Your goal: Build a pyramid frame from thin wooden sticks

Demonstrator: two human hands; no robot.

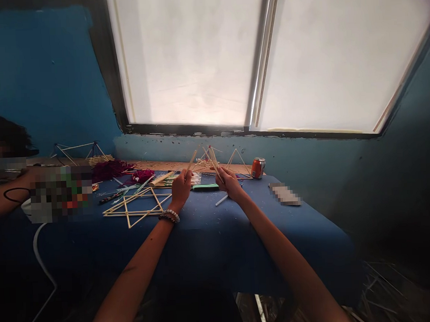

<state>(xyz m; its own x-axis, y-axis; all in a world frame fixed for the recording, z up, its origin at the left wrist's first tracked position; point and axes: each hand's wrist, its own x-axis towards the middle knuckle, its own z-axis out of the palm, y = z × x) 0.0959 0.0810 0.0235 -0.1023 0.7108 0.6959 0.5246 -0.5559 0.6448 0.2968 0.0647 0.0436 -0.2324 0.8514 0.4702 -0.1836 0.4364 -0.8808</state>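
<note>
Thin pale wooden sticks (191, 160) stand up out of my left hand (181, 187), whose fingers are closed round them. Beside it, my right hand (228, 182) grips a fanned bunch of similar sticks (214, 162). Both hands are raised over the blue-covered table (211, 227), a short gap apart. Left of my left hand lies a star-shaped frame of sticks (127, 212). Behind the hands are a teal-handled tool (204, 187) and a pack of sticks in clear wrap (162, 181). A short translucent glue stick (221, 200) lies below my right hand.
An orange can (258, 168) and a blurred flat object (285, 194) are at the right. Dark red yarn (112, 169) and another stick frame (79, 150) sit at the back left. A co-worker's arm (10, 193) reaches in at far left, near a white cord (39, 254).
</note>
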